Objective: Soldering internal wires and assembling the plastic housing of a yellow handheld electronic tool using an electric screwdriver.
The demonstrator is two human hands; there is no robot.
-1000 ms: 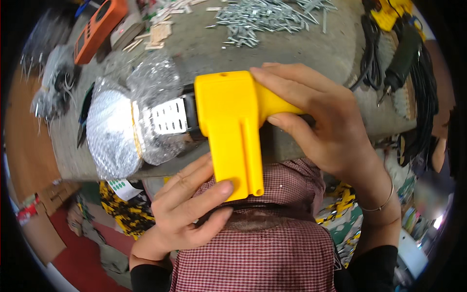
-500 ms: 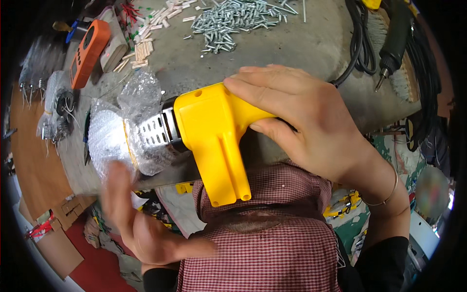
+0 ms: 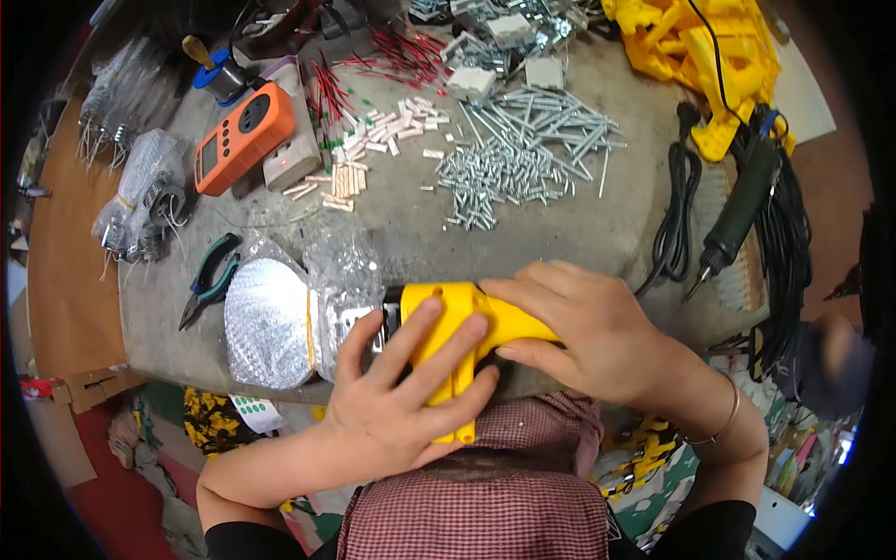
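Observation:
A yellow plastic tool housing (image 3: 511, 322) lies at the bench's near edge, its slotted metal collar (image 3: 353, 317) pointing left. My right hand (image 3: 593, 329) is closed round the handle on the right, thumb on the near side. Across the body's top my left hand (image 3: 387, 401) is laid, fingers spaced and bent over it; its thumb is hidden. At the left end, crumpled bubble wrap (image 3: 341, 266) covers the collar in part. A round bubble-wrapped piece (image 3: 268, 322) with a yellow band adjoins it. The housing's underside is out of sight.
Left are pliers (image 3: 213, 280), an orange meter (image 3: 245, 138) and wrapped parts (image 3: 145, 201). Behind lie small pale sleeves (image 3: 350, 177), red wires (image 3: 401, 54) and a screw pile (image 3: 504, 173). Right are a dark-handled screwdriver-like tool (image 3: 742, 205), cables (image 3: 677, 219) and yellow housings (image 3: 691, 56).
My left hand has come up from the lower left onto the yellow housing. My right hand keeps its hold on the handle. The view has shifted, showing more of the bench's far side.

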